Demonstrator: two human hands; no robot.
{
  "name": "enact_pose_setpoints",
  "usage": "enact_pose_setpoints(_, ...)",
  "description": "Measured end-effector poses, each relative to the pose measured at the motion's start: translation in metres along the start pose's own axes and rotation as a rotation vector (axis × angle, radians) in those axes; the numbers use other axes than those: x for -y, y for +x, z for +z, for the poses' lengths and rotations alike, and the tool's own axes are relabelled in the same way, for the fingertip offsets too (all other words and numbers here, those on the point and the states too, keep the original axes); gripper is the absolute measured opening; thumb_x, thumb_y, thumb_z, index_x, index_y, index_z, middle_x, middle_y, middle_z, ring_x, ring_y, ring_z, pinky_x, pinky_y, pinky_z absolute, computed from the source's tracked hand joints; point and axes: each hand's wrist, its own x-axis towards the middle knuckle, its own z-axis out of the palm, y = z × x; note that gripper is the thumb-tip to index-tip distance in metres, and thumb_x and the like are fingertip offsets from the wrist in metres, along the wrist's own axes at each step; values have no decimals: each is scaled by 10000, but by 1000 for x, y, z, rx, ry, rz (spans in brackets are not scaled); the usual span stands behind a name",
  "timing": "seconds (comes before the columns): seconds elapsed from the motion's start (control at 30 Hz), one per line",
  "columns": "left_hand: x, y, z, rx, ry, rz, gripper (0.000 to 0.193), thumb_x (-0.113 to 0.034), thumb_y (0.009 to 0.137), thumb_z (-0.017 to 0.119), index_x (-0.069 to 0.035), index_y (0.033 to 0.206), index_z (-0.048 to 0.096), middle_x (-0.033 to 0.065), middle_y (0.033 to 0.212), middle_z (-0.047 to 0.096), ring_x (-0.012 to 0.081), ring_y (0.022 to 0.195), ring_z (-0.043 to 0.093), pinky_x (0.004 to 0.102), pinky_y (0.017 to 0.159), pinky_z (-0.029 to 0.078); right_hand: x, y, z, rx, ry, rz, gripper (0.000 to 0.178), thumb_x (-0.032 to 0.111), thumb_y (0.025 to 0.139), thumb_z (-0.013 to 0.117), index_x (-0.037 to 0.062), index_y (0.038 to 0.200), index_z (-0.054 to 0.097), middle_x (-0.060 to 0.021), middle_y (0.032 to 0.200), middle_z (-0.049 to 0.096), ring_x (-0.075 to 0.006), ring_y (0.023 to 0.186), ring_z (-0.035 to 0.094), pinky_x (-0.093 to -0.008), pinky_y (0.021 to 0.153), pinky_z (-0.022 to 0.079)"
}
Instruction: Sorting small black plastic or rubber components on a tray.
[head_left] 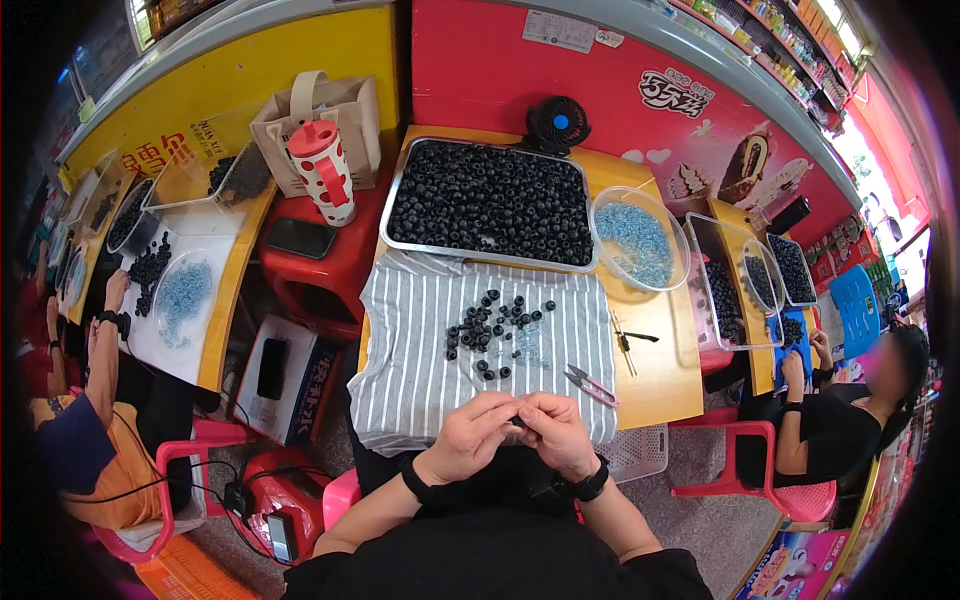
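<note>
My left hand (pixel 468 438) and my right hand (pixel 558 434) meet at the near edge of a grey-and-white striped cloth (pixel 405 335). Their fingertips pinch together around a small black piece (pixel 517 421), mostly hidden by the fingers. Just beyond, loose black round pieces with holes (pixel 488 322) lie scattered on the cloth. Beside them is a small patch of clear bluish bits (pixel 532 348). To the right of these rests a pair of thread snips (pixel 592 386) with pinkish handles. Farther right, a thin pointed tool (pixel 624 343) lies on the wooden table (pixel 665 385).
A metal tray (pixel 480 257) heaped with black round pieces stands at the back, a small black fan (pixel 557 124) behind it. A clear bowl (pixel 687 262) holds bluish bits. On a red stool are a phone (pixel 300 237) and a dotted tumbler (pixel 325 170). People sit at tables on both sides.
</note>
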Motion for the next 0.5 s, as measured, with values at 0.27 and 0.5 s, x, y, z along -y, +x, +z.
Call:
enact_pose_setpoints(0.27, 0, 5, 5, 16, 112, -16, 266, 52, 776, 675, 36, 1039, 636, 164, 947, 624, 313, 805, 644, 352, 694, 531, 5, -2, -3, -18, -193, 21, 154, 138, 959, 592, 15, 907, 669, 37, 680, 554, -26, 579, 470, -183, 494, 354)
enact_pose_setpoints(0.5, -4, 9, 8, 89, -98, -313, 279, 10, 810, 687, 4, 1087, 658, 121, 934, 659, 197, 818, 654, 302, 697, 534, 69, -27, -37, -287, -479, -90, 100, 109, 919, 623, 24, 915, 675, 16, 736, 625, -41, 598, 526, -195, 533, 417)
